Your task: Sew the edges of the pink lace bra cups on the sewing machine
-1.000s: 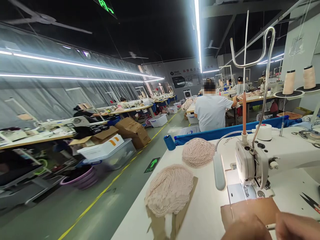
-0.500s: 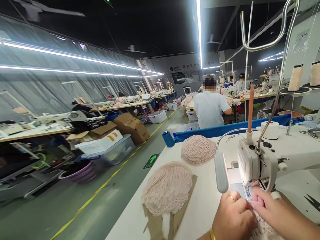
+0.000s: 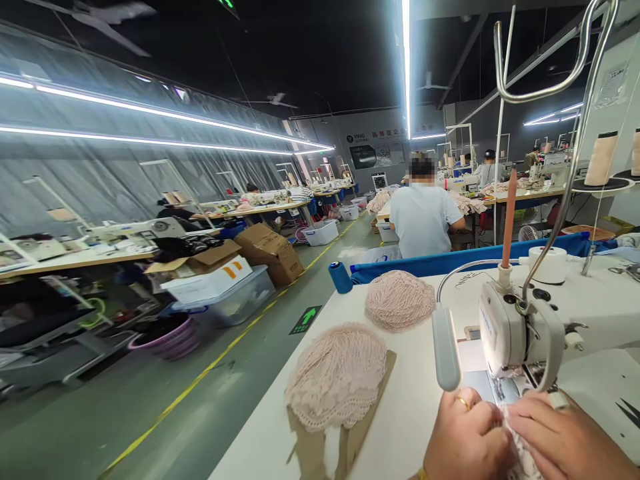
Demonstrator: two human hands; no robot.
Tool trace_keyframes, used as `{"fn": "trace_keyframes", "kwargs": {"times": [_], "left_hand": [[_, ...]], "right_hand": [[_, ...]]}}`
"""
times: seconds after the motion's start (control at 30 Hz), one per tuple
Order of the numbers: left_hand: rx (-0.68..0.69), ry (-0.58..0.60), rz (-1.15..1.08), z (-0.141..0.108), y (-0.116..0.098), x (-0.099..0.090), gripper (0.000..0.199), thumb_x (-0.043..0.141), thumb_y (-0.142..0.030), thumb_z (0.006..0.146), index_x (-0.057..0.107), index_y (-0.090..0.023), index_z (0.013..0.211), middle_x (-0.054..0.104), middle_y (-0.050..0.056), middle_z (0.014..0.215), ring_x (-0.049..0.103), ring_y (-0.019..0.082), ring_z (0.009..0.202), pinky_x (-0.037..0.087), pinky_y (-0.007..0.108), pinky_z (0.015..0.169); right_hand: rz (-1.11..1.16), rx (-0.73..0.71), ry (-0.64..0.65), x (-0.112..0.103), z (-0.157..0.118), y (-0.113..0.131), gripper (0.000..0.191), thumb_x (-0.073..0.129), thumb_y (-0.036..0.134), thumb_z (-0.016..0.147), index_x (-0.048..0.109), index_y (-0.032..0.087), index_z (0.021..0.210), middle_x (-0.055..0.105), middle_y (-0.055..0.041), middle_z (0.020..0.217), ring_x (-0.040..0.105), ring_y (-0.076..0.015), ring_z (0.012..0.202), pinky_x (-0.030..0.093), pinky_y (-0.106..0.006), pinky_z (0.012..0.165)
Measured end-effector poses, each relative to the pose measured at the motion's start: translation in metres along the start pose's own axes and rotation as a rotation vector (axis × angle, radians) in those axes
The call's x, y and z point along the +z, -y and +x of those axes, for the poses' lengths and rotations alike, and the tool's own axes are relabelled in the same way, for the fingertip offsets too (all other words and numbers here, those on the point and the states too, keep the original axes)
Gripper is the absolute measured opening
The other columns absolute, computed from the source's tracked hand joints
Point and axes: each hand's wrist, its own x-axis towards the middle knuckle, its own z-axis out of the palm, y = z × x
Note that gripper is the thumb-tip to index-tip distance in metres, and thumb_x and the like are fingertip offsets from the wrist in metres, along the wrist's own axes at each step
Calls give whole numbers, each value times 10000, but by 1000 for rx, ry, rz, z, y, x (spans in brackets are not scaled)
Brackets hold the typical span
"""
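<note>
A pale pink piece of lace fabric [image 3: 521, 455] lies in front of the needle of a white sewing machine [image 3: 506, 327]. My left hand [image 3: 465, 430], with a ring on one finger, is closed on the fabric's left side. From the right, my right hand [image 3: 563, 427] pinches the same fabric, its fingers close together and meeting the left fingertips. Both hands hide much of the fabric. The needle area [image 3: 500, 387] is just beyond my fingertips. To the left, a stack of lace cups [image 3: 337, 377] rests on brown card [image 3: 373, 407], with a second lace stack [image 3: 400, 300] behind it.
A lamp [image 3: 447, 347] stands left of the machine head. Black scissors [image 3: 631, 410] lie at right. A blue thread cone [image 3: 340, 277] sits at the table's far left corner, near a blue cloth trough [image 3: 450, 257]. A person [image 3: 425, 213] sits ahead.
My right hand has drawn back slightly from the needle, and its fingers now lie straighter beside the left hand. The left hand barely moves. The whole view has shifted slightly.
</note>
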Motion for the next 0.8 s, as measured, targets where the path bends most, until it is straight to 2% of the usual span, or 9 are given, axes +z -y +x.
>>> {"fn": "trace_keyframes", "kwargs": {"times": [0.13,0.23,0.37,0.53,0.63,0.8], "left_hand": [[-24,-29,38,-4,1,4,222,811,-272,848,632,-225,726,708,-9,780,577,181,693,361,351,650],[-57,-43,67,-5,0,6,180,794,-291,855,669,-241,736,683,9,772,577,188,699,381,352,675],[-74,-53,81,-2,0,8,145,767,-316,870,692,-253,763,675,14,775,578,194,698,386,359,692],[-74,-63,103,3,0,9,162,754,-313,870,674,-248,744,709,14,801,568,190,688,363,352,684],[-78,-38,98,1,-1,11,163,739,-305,883,673,-245,746,716,9,805,574,193,699,363,353,680],[-150,71,105,-7,0,14,159,710,-371,922,727,-271,799,702,33,818,579,209,709,403,384,691]], "right_hand": [[-12,6,-19,1,0,-5,352,613,119,873,722,311,1147,843,9,1033,772,-214,773,582,-311,723],[-85,2,22,1,-1,-9,414,588,86,858,717,303,1186,846,11,1083,785,-204,805,581,-293,698],[-206,-11,78,1,-1,-11,436,546,87,895,701,291,1248,845,15,1126,802,-197,860,604,-296,745],[-243,12,19,0,1,-10,407,498,118,943,696,299,1249,848,24,1102,804,-190,850,598,-310,748],[-273,15,-27,-2,4,-8,383,521,134,933,710,290,1228,853,21,1045,783,-197,800,582,-306,707],[-222,47,-66,-7,7,-6,373,525,120,934,740,297,1182,846,4,1017,748,-203,741,556,-310,689]]}}
